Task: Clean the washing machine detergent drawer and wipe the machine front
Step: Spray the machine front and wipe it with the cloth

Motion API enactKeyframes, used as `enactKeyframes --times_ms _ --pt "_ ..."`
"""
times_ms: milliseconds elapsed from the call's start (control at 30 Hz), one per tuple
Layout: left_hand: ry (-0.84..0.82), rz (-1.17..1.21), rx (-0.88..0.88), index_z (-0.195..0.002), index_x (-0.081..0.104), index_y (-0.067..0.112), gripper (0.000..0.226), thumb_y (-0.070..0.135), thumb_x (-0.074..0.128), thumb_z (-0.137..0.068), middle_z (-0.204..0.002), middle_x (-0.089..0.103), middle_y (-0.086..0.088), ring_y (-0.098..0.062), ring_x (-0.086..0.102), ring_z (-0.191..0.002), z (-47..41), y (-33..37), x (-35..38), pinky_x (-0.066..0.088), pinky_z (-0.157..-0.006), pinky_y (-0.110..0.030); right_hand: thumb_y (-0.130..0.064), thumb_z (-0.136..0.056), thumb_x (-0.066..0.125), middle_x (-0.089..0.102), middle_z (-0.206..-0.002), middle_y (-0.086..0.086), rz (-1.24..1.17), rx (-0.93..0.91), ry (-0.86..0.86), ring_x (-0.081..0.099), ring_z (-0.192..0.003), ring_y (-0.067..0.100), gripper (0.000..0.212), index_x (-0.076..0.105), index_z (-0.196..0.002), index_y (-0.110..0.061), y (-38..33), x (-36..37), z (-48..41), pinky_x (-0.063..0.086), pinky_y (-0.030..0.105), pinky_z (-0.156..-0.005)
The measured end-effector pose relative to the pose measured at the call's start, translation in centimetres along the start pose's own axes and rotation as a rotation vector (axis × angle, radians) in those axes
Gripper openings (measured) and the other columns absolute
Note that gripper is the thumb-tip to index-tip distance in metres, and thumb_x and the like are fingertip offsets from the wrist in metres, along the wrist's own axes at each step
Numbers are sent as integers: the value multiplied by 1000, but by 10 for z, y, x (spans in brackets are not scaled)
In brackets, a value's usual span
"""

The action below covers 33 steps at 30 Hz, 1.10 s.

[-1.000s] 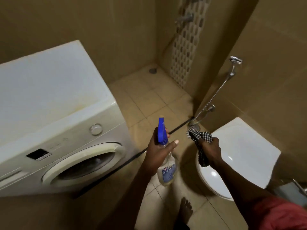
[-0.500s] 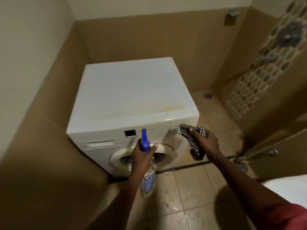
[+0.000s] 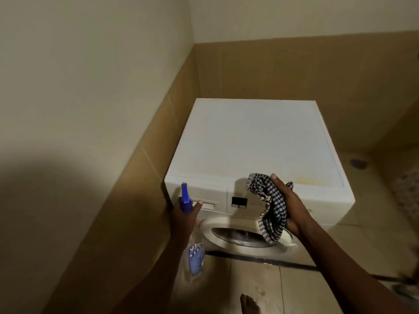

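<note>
Detergent drawer (image 3: pixel 209 203) — shut, long axis level, top-left of washing machine (image 3: pixel 256 141) front | our left hand (image 3: pixel 183 219) nearest, fingers wrapped round spray bottle (image 3: pixel 192 245) | right hand (image 3: pixel 289 208) clutches checked cloth (image 3: pixel 269 209) — farther right

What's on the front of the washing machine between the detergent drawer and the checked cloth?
In the head view, a small dark display panel sits on the white control strip between the detergent drawer and the checked cloth held in the right hand.
</note>
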<state>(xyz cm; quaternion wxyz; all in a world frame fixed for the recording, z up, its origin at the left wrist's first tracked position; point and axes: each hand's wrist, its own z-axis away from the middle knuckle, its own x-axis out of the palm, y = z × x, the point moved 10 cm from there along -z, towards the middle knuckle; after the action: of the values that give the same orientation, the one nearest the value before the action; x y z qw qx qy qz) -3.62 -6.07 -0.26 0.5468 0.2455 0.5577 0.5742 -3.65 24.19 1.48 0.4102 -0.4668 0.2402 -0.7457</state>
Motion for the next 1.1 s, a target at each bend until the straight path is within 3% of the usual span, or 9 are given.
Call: enactKeyframes --times_ms 100,167,267,400,567,767,900,967,1100 --pt "66 13 -34 -106 57 -2 34 16 77 -84 -81 63 -14 -19 59 -64 -10 3 -10 49 -49 -11 -33 -77 73 68 -118 17 56 -43 -28 70 -94 24 54 66 -121 -3 -25 15 -17 57 32 -77" --pt "95 37 -63 -111 56 3 34 15 75 -86 -85 61 -13 -15 56 -63 -18 2 -15 44 -41 -7 -28 -79 70 73 -105 15 102 -79 -22 71 -78 19 45 67 -116 -2 -44 24 -27 56 27 -60" --pt "112 32 -100 -114 56 -6 39 12 75 -85 -80 59 -14 -17 54 -58 -33 -6 -17 42 -38 -9 -20 -88 66 75 -87 12 153 -142 -25 71 -67 19 26 69 -107 -3 -70 30 -43 55 29 -52" --pt "53 -27 -151 -111 58 -12 44 17 77 -83 -66 56 -6 -13 55 -49 -39 -19 -7 43 -40 -11 -22 -86 69 75 -92 16 180 -168 2 70 -70 25 27 70 -107 -4 -81 32 -63 53 33 -58" --pt "-17 -18 -168 -110 60 -3 39 20 77 -83 -69 61 -3 -12 57 -54 -39 -27 0 46 -46 -15 -20 -85 71 75 -89 14 179 -162 39 71 -70 24 23 72 -103 -5 -73 39 -81 55 32 -60" --pt "58 -4 -179 -104 59 -7 44 28 78 -83 -69 60 -8 -12 56 -52 -51 -16 -18 44 -42 -11 -21 -84 72 75 -93 17 211 -156 31 71 -78 28 23 73 -102 -6 -63 57 -89 55 38 -71" --pt "-41 -9 -176 -89 57 6 24 19 77 -84 -66 56 -2 -11 53 -53 -57 2 -14 44 -41 -11 -20 -84 73 74 -92 19 239 -167 36 71 -75 27 25 72 -103 -4 -58 73 -98 56 35 -68" --pt "-64 -56 -182 -94 58 4 29 21 78 -83 -66 55 -1 -11 53 -53 -56 3 -11 44 -42 -13 -21 -82 75 74 -93 20 266 -182 23 72 -78 31 25 73 -100 -4 -58 84 -101 57 39 -74" --pt "-151 -134 -185 -97 62 4 29 24 78 -83 -70 59 -2 -14 58 -61 -48 -3 4 47 -51 -18 -42 -67 85 75 -93 16 392 -215 77 73 -85 34 55 69 -105 -6 -61 88 -113 58 50 -80"
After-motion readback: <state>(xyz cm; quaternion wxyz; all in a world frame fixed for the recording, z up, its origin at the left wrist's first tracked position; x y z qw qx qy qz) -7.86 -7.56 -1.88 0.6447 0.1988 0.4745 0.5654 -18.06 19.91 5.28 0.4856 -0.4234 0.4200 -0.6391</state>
